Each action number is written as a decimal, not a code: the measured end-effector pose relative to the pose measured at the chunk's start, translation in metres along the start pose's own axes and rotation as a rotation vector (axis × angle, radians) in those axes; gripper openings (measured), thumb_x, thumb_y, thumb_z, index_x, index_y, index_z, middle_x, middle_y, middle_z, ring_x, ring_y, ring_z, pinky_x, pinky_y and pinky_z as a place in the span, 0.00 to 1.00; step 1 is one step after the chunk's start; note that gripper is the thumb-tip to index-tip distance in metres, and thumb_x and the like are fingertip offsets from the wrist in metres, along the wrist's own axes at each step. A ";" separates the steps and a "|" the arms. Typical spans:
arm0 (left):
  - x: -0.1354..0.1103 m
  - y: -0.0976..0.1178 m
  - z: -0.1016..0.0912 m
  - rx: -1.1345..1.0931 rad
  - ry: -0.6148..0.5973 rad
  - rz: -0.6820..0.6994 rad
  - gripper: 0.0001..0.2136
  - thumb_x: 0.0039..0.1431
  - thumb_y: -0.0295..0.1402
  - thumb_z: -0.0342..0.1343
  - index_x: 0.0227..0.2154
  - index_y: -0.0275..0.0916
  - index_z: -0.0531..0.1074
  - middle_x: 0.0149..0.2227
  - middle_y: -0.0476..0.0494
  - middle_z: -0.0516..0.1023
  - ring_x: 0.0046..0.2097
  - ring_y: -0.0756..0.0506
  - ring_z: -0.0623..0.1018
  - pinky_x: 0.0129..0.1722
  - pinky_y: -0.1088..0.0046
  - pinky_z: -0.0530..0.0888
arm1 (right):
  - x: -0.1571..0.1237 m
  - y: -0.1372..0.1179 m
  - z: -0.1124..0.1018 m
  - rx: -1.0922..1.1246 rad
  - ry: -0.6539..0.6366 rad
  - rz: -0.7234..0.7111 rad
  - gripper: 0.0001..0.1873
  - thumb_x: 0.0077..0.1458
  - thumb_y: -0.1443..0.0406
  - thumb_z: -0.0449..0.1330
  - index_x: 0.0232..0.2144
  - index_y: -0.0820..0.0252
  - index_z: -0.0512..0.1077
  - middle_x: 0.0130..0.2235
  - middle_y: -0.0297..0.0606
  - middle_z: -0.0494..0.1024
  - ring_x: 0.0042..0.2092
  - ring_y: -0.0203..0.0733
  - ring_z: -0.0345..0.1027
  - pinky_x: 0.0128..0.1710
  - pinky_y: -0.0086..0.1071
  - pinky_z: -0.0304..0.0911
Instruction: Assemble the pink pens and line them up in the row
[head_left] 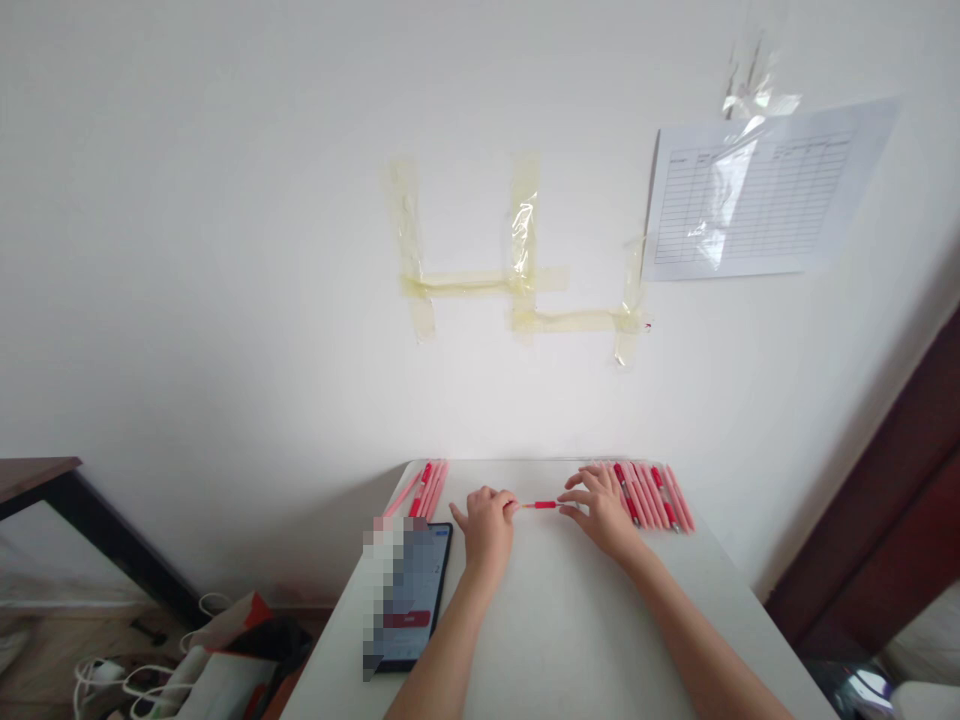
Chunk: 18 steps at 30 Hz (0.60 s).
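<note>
Near the far edge of the white table, a pen with a red grip (545, 505) lies level between my two hands. My left hand (489, 525) is closed around its left end, fingertips pinched together and the thumb side hidden in part. At the pen's other end, my right hand (600, 510) has its thumb and forefinger on either side of the tip in a loose pinch, with the other fingers raised. A row of pink and red pens (649, 497) lies just right of my right hand. Several more pens (429, 490) lie left of my left hand.
A phone (416, 600), partly blurred out, lies on the table (559, 630) beside my left forearm. Behind the table rises a white wall with yellowed tape (469, 286) and a taped printed sheet (757, 200). Cables and boxes (225, 670) are on the floor at left.
</note>
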<state>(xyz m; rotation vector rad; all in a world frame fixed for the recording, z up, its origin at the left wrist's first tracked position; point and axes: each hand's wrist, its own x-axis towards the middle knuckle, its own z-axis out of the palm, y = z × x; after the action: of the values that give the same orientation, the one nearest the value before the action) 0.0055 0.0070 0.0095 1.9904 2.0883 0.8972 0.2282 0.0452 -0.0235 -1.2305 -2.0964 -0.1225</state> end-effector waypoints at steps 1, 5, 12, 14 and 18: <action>0.000 0.000 0.000 -0.004 0.001 0.004 0.11 0.64 0.31 0.52 0.34 0.47 0.80 0.42 0.46 0.76 0.53 0.40 0.71 0.65 0.30 0.48 | 0.000 0.000 0.000 0.003 -0.002 -0.001 0.05 0.60 0.60 0.65 0.36 0.44 0.82 0.46 0.40 0.78 0.56 0.57 0.63 0.64 0.64 0.50; 0.000 0.000 0.000 -0.006 0.012 0.013 0.10 0.64 0.31 0.52 0.34 0.47 0.80 0.41 0.46 0.76 0.53 0.40 0.71 0.64 0.30 0.48 | 0.000 0.002 0.002 0.011 0.002 -0.004 0.06 0.61 0.60 0.64 0.34 0.45 0.82 0.45 0.39 0.79 0.56 0.57 0.63 0.63 0.63 0.51; 0.001 -0.003 -0.001 0.011 0.019 -0.005 0.10 0.65 0.31 0.52 0.35 0.47 0.79 0.42 0.46 0.77 0.53 0.40 0.72 0.64 0.30 0.50 | -0.002 0.013 0.001 0.010 0.043 0.021 0.07 0.63 0.60 0.62 0.36 0.48 0.81 0.46 0.40 0.78 0.57 0.56 0.62 0.62 0.60 0.54; 0.002 -0.003 -0.001 0.018 0.022 -0.012 0.10 0.65 0.31 0.52 0.36 0.47 0.79 0.42 0.46 0.77 0.53 0.40 0.72 0.64 0.30 0.50 | -0.002 0.018 -0.001 0.011 0.050 0.037 0.07 0.63 0.60 0.61 0.37 0.48 0.81 0.46 0.40 0.78 0.57 0.57 0.62 0.61 0.59 0.56; 0.002 -0.004 -0.003 0.054 0.029 -0.038 0.10 0.65 0.32 0.52 0.37 0.47 0.79 0.42 0.45 0.77 0.52 0.40 0.72 0.63 0.31 0.53 | -0.003 0.028 -0.004 0.014 0.081 0.079 0.07 0.62 0.60 0.61 0.37 0.49 0.81 0.46 0.41 0.78 0.55 0.56 0.64 0.58 0.55 0.58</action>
<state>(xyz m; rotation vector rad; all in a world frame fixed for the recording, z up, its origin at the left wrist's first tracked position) 0.0003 0.0082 0.0102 1.9682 2.1803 0.8779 0.2538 0.0569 -0.0291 -1.2773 -1.9736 -0.1199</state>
